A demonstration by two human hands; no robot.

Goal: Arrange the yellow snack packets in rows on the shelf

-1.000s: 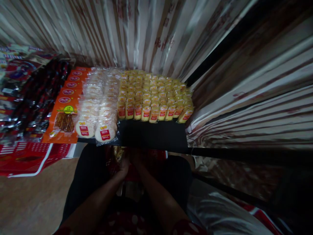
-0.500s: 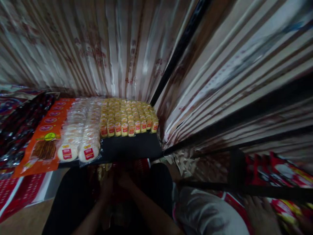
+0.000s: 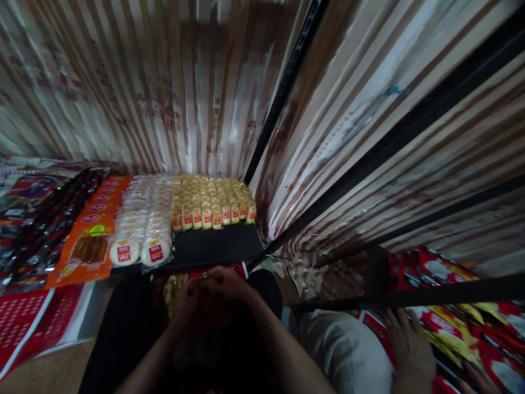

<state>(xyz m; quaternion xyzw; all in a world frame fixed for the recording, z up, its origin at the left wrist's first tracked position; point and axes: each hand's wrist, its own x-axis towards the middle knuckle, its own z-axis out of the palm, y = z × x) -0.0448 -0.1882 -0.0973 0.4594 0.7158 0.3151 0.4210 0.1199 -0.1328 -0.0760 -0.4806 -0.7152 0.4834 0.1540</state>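
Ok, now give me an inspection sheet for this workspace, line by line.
Surface: black shelf, with packs along it.
Job's things: yellow packs, apparently in a red basket below the shelf's front edge.
Clutter: yellow snacks, white round packs, orange bag, dark packs on the shelf.
Hands: left hand beside the yellow packs, right hand close by; grip too dark to tell.
Cables: nothing seen.
Surroundings: striped curtain, black post; another person's hand beside red-and-yellow packs.

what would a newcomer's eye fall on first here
Probably the small yellow packets with red labels, ranked on the black shelf. Left of them, round white pieces in clear plastic and flat orange packs stand out. Below the shelf's edge, the bare left hand and right hand are close together.
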